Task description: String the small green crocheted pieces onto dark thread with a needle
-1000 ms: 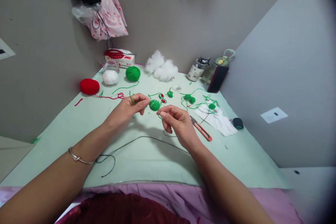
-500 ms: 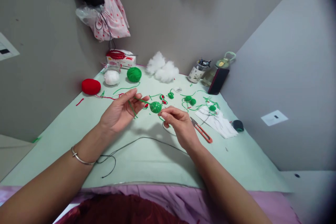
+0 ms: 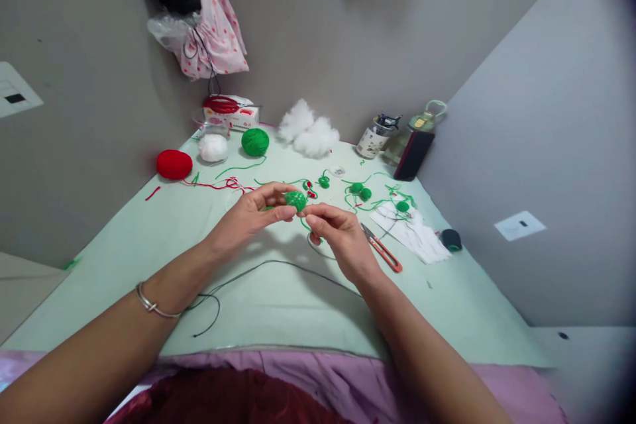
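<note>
A small green crocheted ball with pale flecks is held above the middle of the table. My left hand is closed on it from the left, thumb below and fingers behind. At the ball's lower right edge, my right hand is closed in a pinch; what lies between its fingertips is too small to make out. A short green strand hangs beside those fingertips. Orange-handled thread snips lie just right of my right hand. Beyond the hands are small red-and-green crocheted pieces.
Red, white and green yarn balls stand at the back left, near white stuffing. A pen cup, phone and bottle stand back right. A black cord crosses the front. White paper lies right.
My left hand has let its fingers come down from the stretched green yarn and moved right to close on the crocheted ball. My right hand stays pinched at the ball's edge.
</note>
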The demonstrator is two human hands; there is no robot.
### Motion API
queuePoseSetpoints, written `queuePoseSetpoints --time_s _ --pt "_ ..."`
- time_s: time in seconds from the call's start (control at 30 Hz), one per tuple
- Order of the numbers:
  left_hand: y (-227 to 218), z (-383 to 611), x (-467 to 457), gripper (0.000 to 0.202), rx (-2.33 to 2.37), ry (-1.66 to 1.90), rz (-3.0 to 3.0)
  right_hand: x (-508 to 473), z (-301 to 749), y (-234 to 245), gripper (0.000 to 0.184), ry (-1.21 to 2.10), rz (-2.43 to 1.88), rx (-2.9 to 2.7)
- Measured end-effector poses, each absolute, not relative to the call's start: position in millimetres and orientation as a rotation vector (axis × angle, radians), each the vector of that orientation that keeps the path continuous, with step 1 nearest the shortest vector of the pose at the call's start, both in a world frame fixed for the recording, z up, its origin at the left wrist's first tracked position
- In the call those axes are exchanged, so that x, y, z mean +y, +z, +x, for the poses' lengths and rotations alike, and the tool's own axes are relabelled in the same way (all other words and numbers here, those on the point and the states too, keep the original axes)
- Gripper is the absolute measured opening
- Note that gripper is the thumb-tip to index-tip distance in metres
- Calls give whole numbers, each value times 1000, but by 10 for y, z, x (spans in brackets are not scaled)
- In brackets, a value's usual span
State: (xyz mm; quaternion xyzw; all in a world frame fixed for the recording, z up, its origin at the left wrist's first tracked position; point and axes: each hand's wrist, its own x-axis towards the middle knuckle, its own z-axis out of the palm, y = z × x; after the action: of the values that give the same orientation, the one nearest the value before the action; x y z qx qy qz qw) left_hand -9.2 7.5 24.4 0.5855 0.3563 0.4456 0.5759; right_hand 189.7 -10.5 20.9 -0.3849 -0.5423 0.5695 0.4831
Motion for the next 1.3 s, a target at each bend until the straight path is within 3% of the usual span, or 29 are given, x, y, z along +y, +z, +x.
queuePoseSetpoints --time_s 0.57,0.8,1.3 --pt "241 -97 71 22 769 1044 1402 -133 1882 254 25 1421 -969 -1389" --pt "263 -109 79 25 754 1122 1401 -108 1955 237 15 1361 -917 -1476" --pt "282 -18 -10 23 781 1146 1325 -49 1976 156 14 1477 -862 -1401"
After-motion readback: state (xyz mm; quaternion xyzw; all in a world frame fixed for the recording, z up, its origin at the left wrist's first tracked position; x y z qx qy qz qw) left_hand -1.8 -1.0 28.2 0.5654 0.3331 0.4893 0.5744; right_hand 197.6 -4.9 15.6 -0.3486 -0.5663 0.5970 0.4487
